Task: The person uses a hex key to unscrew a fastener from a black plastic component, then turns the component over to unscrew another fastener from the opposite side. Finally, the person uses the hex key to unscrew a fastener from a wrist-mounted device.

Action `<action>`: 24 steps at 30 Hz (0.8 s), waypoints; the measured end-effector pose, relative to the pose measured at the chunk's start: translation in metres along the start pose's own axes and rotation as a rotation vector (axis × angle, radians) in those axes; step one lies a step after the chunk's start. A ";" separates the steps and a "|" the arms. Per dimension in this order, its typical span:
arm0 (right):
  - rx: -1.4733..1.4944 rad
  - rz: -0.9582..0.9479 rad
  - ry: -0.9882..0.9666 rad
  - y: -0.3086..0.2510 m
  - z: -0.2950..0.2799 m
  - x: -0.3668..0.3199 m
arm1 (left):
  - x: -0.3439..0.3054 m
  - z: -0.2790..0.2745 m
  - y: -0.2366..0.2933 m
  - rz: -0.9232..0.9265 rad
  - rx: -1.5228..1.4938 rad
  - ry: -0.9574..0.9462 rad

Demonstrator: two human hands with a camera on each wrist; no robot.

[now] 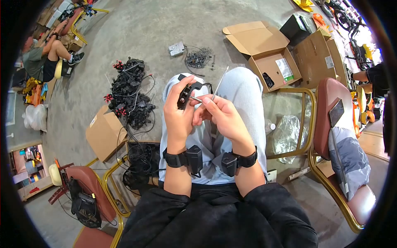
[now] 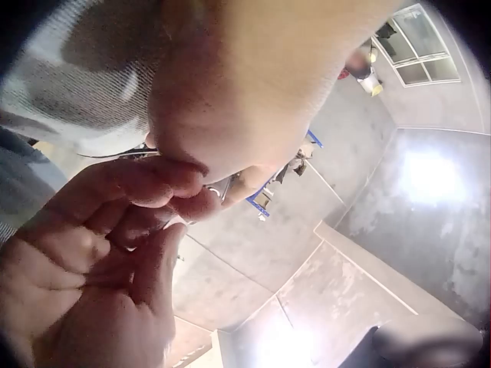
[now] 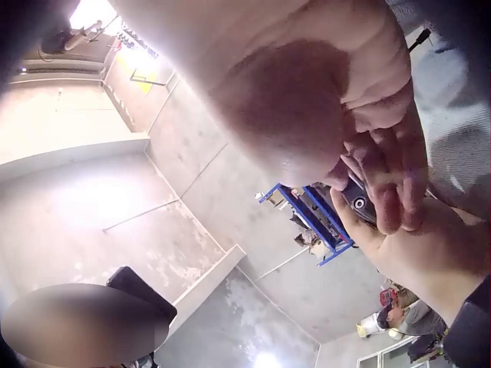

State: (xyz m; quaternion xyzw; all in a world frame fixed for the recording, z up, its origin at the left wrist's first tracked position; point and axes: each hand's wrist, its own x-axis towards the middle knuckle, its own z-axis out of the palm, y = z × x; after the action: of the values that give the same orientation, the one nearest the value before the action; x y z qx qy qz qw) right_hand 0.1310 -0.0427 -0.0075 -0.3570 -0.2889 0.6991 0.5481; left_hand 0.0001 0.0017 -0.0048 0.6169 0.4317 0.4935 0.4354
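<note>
Both hands meet above the knees of the seated person. The left hand (image 1: 177,115) grips a small black plastic part (image 1: 184,97) with a short black cable, its fingers wrapped along one side. Between thumb and fingertips, the right hand (image 1: 225,118) pinches a thin metal rod-like tool (image 1: 221,81), whose long end points up and away. A short metal tip also shows beside the black part, close to the right fingertips. In the right wrist view, a round ringed detail shows on the black part (image 3: 360,202). Fingers hide most of the part in the left wrist view.
A pile of black parts and cables (image 1: 132,95) lies on the floor to the left. Ahead are a metal box (image 1: 176,48) and a heap of small dark pieces (image 1: 199,58). An open cardboard box (image 1: 273,68) and chair (image 1: 320,120) stand right.
</note>
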 end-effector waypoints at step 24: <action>-0.190 0.059 0.011 -0.010 0.001 -0.003 | -0.001 0.003 0.001 0.066 0.085 0.031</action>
State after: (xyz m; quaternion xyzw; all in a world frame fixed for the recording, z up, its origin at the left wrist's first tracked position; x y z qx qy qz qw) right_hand 0.1359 -0.0434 0.0020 -0.4194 -0.3401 0.6824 0.4926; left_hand 0.0026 0.0001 -0.0049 0.6412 0.4384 0.4980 0.3855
